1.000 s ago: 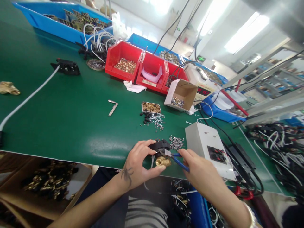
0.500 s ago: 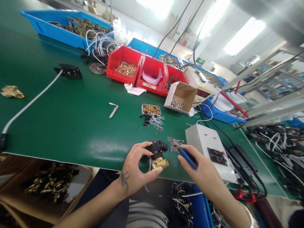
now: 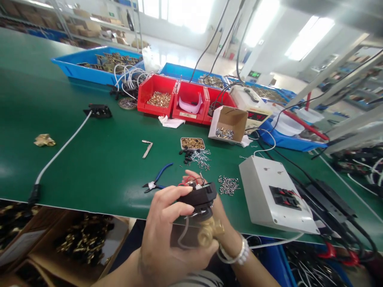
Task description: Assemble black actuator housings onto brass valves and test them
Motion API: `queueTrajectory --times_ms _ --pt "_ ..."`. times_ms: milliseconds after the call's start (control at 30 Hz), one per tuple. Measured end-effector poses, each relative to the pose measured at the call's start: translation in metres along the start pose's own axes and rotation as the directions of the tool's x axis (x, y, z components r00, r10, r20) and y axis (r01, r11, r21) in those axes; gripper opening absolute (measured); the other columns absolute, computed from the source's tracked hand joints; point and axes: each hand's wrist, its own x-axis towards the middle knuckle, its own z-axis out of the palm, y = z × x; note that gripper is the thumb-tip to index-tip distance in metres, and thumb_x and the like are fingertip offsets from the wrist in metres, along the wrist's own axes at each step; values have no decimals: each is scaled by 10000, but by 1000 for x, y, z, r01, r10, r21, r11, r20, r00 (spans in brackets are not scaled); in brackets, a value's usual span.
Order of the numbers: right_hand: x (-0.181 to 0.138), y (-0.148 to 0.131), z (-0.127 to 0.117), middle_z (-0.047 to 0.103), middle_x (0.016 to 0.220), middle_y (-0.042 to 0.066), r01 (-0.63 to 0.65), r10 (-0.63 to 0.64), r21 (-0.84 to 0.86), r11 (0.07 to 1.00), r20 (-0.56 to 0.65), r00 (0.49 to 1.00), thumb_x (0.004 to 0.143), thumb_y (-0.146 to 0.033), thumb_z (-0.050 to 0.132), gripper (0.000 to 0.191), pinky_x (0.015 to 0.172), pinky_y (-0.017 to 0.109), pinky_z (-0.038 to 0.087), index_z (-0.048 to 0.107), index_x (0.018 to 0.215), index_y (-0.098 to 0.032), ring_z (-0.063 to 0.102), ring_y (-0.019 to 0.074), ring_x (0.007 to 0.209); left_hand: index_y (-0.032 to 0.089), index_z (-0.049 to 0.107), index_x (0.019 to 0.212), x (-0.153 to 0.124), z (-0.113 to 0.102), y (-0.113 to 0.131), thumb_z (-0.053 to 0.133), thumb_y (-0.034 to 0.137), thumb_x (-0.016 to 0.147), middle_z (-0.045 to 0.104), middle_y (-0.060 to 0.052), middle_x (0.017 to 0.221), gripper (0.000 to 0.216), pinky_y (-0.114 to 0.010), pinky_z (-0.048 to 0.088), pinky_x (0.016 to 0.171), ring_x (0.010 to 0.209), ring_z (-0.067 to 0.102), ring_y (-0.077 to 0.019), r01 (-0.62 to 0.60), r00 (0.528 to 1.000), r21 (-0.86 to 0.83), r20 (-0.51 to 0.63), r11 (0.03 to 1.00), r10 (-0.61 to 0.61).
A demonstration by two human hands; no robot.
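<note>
My left hand (image 3: 167,227) is closed round a motorized valve, its thumb under the brass body (image 3: 211,231) and its fingers on the black housing (image 3: 199,195). Red and black wires show at the housing's open top, and a grey cable hangs beside the valve. Behind the valve reaches my right hand (image 3: 194,174); a few fingers show past the housing, but most of the hand is hidden, so its grip cannot be made out. Blue-handled cutting pliers (image 3: 151,185) lie on the green table left of the valve. Small screws (image 3: 229,185) lie in a pile to the right.
Red bins (image 3: 157,95) and a cardboard box (image 3: 229,123) stand at the back. Nearer are a tin of brass parts (image 3: 192,143), loose metal clips (image 3: 200,157) and a hex key (image 3: 147,148). A grey control box (image 3: 275,195) stands right; a brass fitting (image 3: 44,140) lies far left.
The pliers have left my right hand and now lie on the table to the left. My right hand has moved left behind the valve. My left hand holds the valve closer to the camera.
</note>
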Motion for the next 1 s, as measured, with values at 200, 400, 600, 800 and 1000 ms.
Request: queueTrajectory --times_ms 200,400,600,800,1000 --pt "-56 -21 -43 631 1181 126 -224 159 630 744 158 975 980 -654 594 603 880 391 552 515 1385 -215 619 292 1078 181 514 1070 8 10 1 762 159 719 604 -119 1194 431 -369 454 1061 1178 556 -220 -184 973 49 149 982 175" --pt "-67 -27 -50 614 1242 81 -103 121 602 792 11 993 921 -418 764 404 1057 396 462 629 1255 -237 580 271 1162 199 545 1012 10 22 8 766 196 751 635 -140 1199 341 -399 530 1003 1167 578 -242 -257 941 29 236 966 244" --pt "-68 -19 -49 615 1234 84 -41 112 627 778 -75 991 873 -398 792 394 1061 431 471 650 1203 -237 567 294 1184 205 527 1204 2 29 2 776 291 784 550 -160 1353 496 -453 451 1111 1304 505 -284 -33 966 -144 250 989 68" --pt "-65 -23 -69 610 1237 104 -59 34 438 897 65 997 878 -404 783 583 1013 414 514 524 1367 -222 602 269 1135 216 573 1214 6 44 -17 705 496 841 709 -78 1084 484 -321 587 868 990 702 -229 774 629 -471 645 423 -435" --pt "-10 -25 -196 694 973 84 -20 -224 -555 832 -367 903 803 -430 719 383 936 463 486 704 1098 -185 652 279 927 252 576 1117 12 39 -9 870 315 683 722 22 918 528 -179 561 681 754 685 -128 749 659 -450 582 486 -476"
